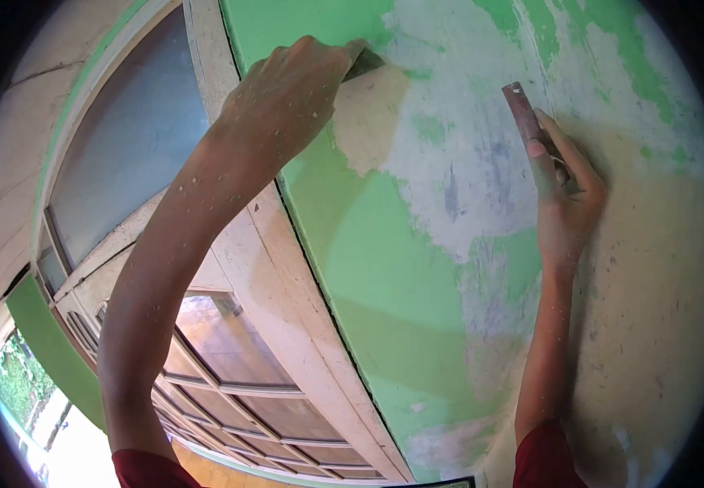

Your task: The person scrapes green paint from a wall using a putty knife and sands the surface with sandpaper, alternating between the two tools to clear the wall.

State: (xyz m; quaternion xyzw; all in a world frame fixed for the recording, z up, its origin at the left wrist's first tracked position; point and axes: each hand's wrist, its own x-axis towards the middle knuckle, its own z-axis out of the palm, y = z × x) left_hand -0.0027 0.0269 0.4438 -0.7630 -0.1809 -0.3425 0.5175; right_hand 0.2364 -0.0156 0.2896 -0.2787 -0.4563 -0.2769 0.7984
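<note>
My left hand (299, 85) reaches up and is closed on a scraper (364, 65); only its dark flat blade shows, against the wall. Pale flecks cling to that hand and forearm. Lower and to the right, my right hand (571, 183) grips a flat, brownish, bar-shaped tool (521, 114) with the thumb across it, close to the wall. The tool's exact kind does not show. Green paint (384, 268) covers part of the wall (466, 163), while ragged whitish and beige patches lie bare between and around my hands.
Left of the green wall runs a pale wooden door frame (267, 236) with a dark gap along its edge. Beyond it are a glazed upper pane (136, 138) and a door with gridded glass panes (230, 350). Greenery (19, 378) shows outside at the lower left.
</note>
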